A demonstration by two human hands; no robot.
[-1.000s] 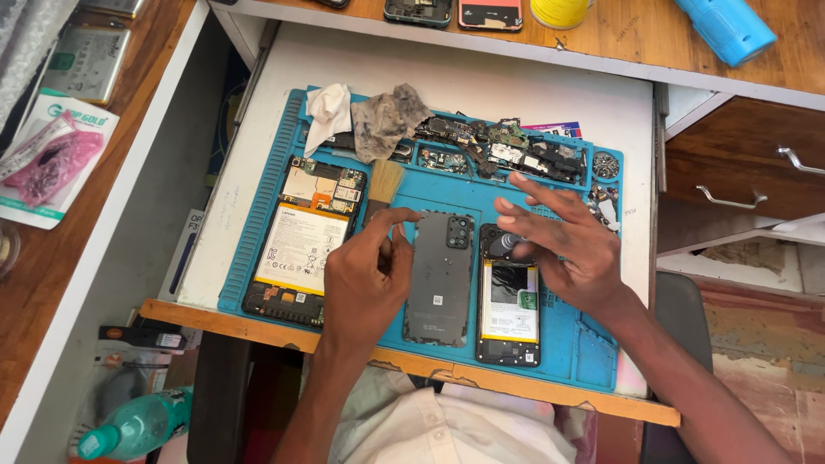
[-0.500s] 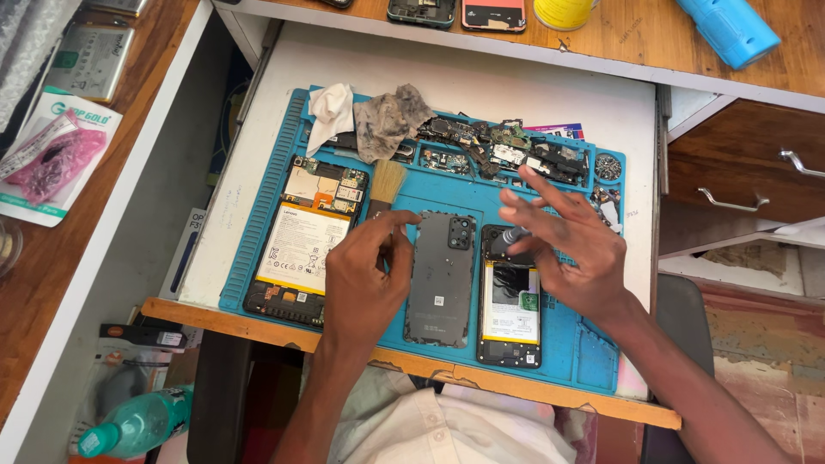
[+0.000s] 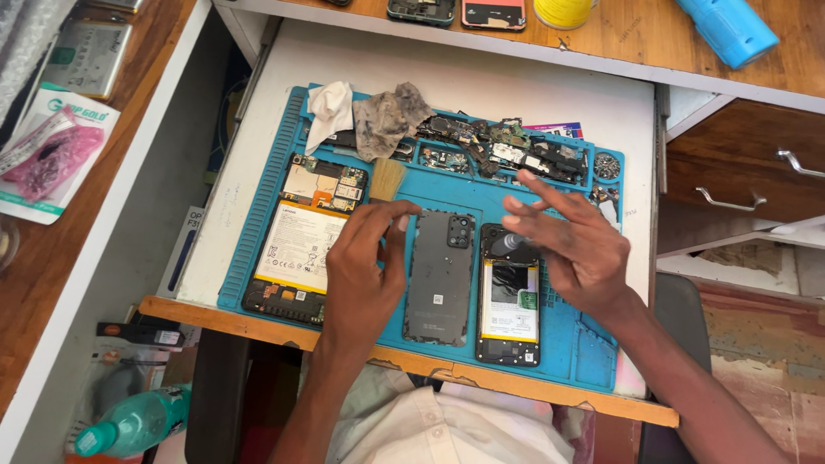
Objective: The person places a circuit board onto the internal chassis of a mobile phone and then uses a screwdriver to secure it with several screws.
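My left hand (image 3: 368,273) rests on the blue repair mat (image 3: 258,206), fingers loosely bent, tips at the left edge of a grey phone back cover (image 3: 441,277) lying face down. Nothing shows in that hand. My right hand (image 3: 574,249) hovers over the top of an opened phone (image 3: 509,320) with a yellow-edged battery. It pinches a small grey screwdriver (image 3: 507,243), with the other fingers spread. The tool's tip is hidden. A second opened phone (image 3: 301,245) with a white battery lies left of my left hand.
Along the mat's far edge sit a white cloth (image 3: 329,107), a dirty grey cloth (image 3: 388,116), a small brush (image 3: 387,179) and compartments of loose phone parts (image 3: 507,150). Phones and a blue tool (image 3: 729,30) lie on the wooden desk behind. A green bottle (image 3: 133,423) stands below left.
My left hand has slid off the top of the back cover to its left edge. My right hand has lifted slightly and spread its fingers over the opened phone.
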